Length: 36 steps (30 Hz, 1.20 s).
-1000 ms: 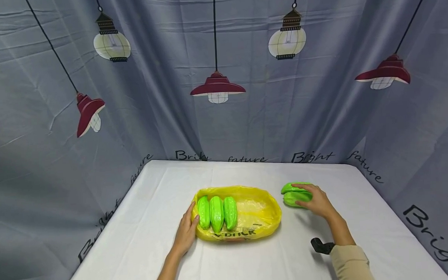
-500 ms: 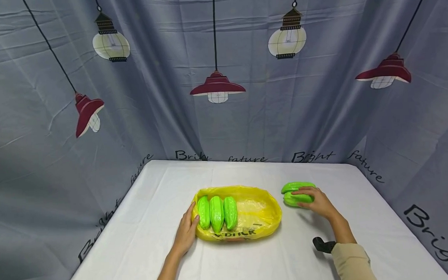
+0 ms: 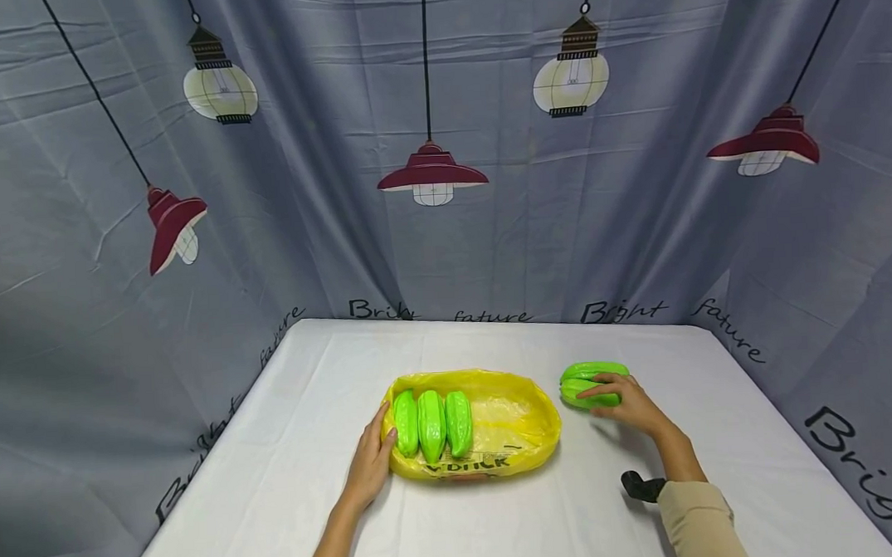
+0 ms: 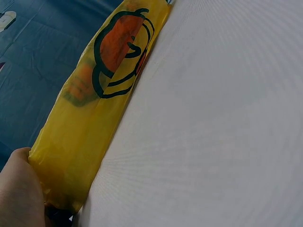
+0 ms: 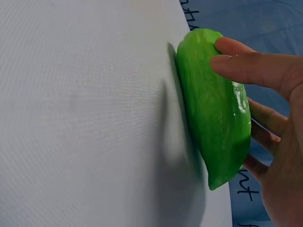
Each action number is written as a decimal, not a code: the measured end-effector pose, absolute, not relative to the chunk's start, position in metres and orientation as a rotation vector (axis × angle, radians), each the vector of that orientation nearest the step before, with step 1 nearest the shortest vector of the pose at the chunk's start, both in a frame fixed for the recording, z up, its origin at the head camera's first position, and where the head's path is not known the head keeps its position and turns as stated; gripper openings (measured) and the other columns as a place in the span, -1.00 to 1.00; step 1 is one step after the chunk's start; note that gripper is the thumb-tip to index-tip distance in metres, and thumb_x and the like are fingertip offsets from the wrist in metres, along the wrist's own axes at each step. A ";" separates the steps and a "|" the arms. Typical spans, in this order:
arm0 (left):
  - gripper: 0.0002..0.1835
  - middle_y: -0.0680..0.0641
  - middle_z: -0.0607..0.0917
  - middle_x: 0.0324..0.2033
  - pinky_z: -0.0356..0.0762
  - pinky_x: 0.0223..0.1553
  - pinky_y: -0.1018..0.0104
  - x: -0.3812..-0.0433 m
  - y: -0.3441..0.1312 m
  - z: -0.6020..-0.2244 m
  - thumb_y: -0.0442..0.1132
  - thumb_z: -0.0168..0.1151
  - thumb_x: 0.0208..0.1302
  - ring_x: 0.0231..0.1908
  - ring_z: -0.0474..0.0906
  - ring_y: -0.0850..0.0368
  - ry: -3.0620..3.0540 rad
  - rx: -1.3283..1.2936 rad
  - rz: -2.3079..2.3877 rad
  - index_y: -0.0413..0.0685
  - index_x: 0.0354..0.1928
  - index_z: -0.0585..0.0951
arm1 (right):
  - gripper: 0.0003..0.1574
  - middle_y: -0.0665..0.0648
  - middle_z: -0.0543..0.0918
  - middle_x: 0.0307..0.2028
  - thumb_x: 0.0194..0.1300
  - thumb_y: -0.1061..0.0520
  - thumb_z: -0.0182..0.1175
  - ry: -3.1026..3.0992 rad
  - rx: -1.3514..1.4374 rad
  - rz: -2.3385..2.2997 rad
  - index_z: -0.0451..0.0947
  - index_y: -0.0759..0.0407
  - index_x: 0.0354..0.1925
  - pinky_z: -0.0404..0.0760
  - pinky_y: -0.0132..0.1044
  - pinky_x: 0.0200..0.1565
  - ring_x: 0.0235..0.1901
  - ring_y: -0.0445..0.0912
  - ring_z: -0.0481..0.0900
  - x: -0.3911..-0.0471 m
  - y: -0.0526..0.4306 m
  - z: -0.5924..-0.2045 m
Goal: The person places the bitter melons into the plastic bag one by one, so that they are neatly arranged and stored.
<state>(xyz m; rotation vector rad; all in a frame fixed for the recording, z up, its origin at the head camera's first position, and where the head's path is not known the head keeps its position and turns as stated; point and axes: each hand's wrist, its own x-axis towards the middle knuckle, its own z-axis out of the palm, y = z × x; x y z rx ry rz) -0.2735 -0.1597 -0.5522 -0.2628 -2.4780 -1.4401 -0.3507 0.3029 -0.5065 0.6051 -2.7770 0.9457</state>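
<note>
Three ridged green gourds (image 3: 432, 424) lie side by side in the left half of a yellow plastic bag (image 3: 520, 425) on the white table. My left hand (image 3: 375, 456) rests flat against the bag's left end, thumb at its rim; the left wrist view shows the yellow bag (image 4: 94, 113) beside that hand (image 4: 19, 194). Right of the bag lie two more green gourds. My right hand (image 3: 617, 397) grips the nearer gourd (image 3: 580, 401), just in front of the far gourd (image 3: 592, 370). In the right wrist view, thumb and fingers (image 5: 251, 66) wrap round this gourd (image 5: 213, 109).
A white cloth covers the table (image 3: 501, 517), bare in front of the bag and along both sides. A grey curtain printed with lamps (image 3: 432, 175) hangs close behind and around it. The bag's right half holds nothing.
My right hand slid from on top of the two loose gourds to the nearer one and closed its fingers round it. The left hand and the bag have not moved.
</note>
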 end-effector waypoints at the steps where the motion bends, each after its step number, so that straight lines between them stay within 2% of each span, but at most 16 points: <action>1: -0.45 -0.27 0.24 0.28 0.03 0.21 -0.21 -0.273 -0.160 -0.552 0.00 -0.17 0.44 0.27 0.11 -0.26 -2.478 -0.266 -1.439 0.09 0.41 0.11 | -0.68 0.39 0.44 0.09 -0.04 0.13 0.42 -2.783 0.599 0.941 0.71 0.05 -0.21 0.18 0.29 -0.02 0.06 0.31 0.24 -0.351 0.303 -0.507; 7: -0.45 -0.27 0.25 0.28 0.03 0.21 -0.21 -0.275 -0.161 -0.553 0.00 -0.16 0.44 0.26 0.13 -0.26 -2.479 -0.262 -1.434 0.10 0.41 0.11 | -0.67 0.36 0.43 0.08 -0.04 0.16 0.42 -2.805 0.593 0.933 0.71 0.02 -0.20 0.20 0.27 -0.03 0.04 0.28 0.24 -0.351 0.303 -0.506; 12: -0.45 -0.27 0.25 0.28 0.03 0.21 -0.21 -0.275 -0.161 -0.553 0.00 -0.17 0.44 0.26 0.12 -0.26 -2.481 -0.264 -1.433 0.10 0.41 0.11 | -0.64 0.30 0.47 -0.02 -0.06 0.24 0.40 -2.818 0.628 0.974 0.70 0.04 -0.19 0.23 0.20 -0.06 0.00 0.23 0.25 -0.351 0.305 -0.504; 20: -0.46 -0.28 0.27 0.26 0.05 0.21 -0.20 -0.274 -0.160 -0.553 -0.02 -0.16 0.44 0.25 0.15 -0.25 -2.475 -0.268 -1.426 0.08 0.41 0.12 | -0.55 0.21 0.60 -0.04 -0.08 0.20 0.42 -2.840 0.714 1.007 0.67 0.07 -0.11 0.07 0.22 0.08 0.04 0.23 0.39 -0.353 0.305 -0.503; 23: -0.46 -0.27 0.27 0.26 0.05 0.22 -0.19 -0.274 -0.161 -0.552 -0.02 -0.16 0.45 0.26 0.14 -0.25 -2.477 -0.266 -1.426 0.09 0.41 0.12 | -0.53 0.17 0.60 -0.02 -0.06 0.15 0.43 -2.862 0.715 0.995 0.65 0.06 -0.08 0.21 0.18 0.03 0.06 0.23 0.39 -0.352 0.305 -0.502; 27: -0.46 -0.27 0.25 0.27 0.04 0.21 -0.20 -0.274 -0.160 -0.552 -0.01 -0.17 0.45 0.26 0.13 -0.26 -2.482 -0.267 -1.422 0.09 0.41 0.12 | -0.51 0.15 0.60 -0.01 -0.04 0.11 0.42 -2.887 0.699 0.972 0.64 0.06 -0.05 0.40 0.00 -0.13 0.01 0.18 0.43 -0.351 0.304 -0.500; 36: -0.45 -0.30 0.25 0.27 0.06 0.19 -0.24 -0.275 -0.160 -0.552 -0.01 -0.16 0.44 0.25 0.13 -0.29 -2.470 -0.278 -1.413 0.05 0.41 0.12 | -0.42 0.23 0.57 0.01 -0.06 0.14 0.44 -2.877 0.668 1.064 0.60 0.12 0.02 0.44 -0.05 -0.16 -0.02 0.15 0.45 -0.343 0.301 -0.502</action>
